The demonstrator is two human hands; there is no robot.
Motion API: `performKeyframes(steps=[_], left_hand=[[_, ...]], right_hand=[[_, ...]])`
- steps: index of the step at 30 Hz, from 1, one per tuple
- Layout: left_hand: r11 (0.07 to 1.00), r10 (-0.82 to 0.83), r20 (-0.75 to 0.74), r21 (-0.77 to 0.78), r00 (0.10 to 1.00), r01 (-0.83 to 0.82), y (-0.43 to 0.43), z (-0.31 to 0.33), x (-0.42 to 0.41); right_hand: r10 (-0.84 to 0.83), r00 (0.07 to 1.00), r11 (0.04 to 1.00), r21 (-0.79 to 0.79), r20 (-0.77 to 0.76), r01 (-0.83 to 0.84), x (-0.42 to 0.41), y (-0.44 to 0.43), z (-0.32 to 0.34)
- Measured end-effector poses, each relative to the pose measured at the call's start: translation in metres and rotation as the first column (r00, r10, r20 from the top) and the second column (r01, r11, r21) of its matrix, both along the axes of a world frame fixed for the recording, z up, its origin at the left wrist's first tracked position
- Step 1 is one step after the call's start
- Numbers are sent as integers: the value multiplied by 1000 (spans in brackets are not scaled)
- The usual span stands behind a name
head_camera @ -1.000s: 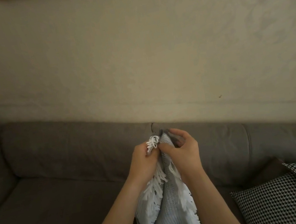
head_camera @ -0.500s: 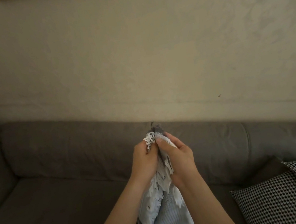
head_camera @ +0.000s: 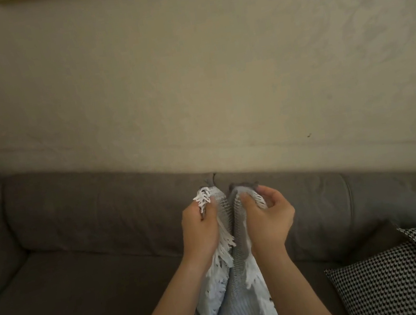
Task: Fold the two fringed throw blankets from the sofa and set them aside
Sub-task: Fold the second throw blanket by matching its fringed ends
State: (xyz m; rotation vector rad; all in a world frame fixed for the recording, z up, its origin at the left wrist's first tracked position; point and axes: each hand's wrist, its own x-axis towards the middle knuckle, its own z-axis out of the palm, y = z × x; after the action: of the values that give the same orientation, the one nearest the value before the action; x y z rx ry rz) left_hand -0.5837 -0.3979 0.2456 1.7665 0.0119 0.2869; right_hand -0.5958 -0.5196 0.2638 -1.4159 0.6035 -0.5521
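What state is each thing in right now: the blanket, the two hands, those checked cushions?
Throw blanket: bunched, held up above the sofa seat, white fringe hanging down.
Left hand: grips a fringed top corner of the blanket.
Right hand: grips the top edge beside it, fingers curled.
Checked cushions: lying at the sofa's right end, one overlapping the other.
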Motion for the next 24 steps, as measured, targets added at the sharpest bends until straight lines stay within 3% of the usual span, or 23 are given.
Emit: performKeyframes(steps=[3,10,17,24], left_hand=[[992,-76,41,108,996,71,-3,-1,0],[956,-173,79,254,982,148,-6,-1,-5],[937,-245,80,277,966,215,-3,3,-12],[895,-415,-122,123,902,428,1,0,-17]], right_hand=[[32,999,989,-142,12,-30,-4,7,4],[184,983,946,-270,-12,-180,-6,8,9],[215,976,968,-127,-25,-217,-5,-2,13],[378,926,925,-58,24,-376,-14,0,14]])
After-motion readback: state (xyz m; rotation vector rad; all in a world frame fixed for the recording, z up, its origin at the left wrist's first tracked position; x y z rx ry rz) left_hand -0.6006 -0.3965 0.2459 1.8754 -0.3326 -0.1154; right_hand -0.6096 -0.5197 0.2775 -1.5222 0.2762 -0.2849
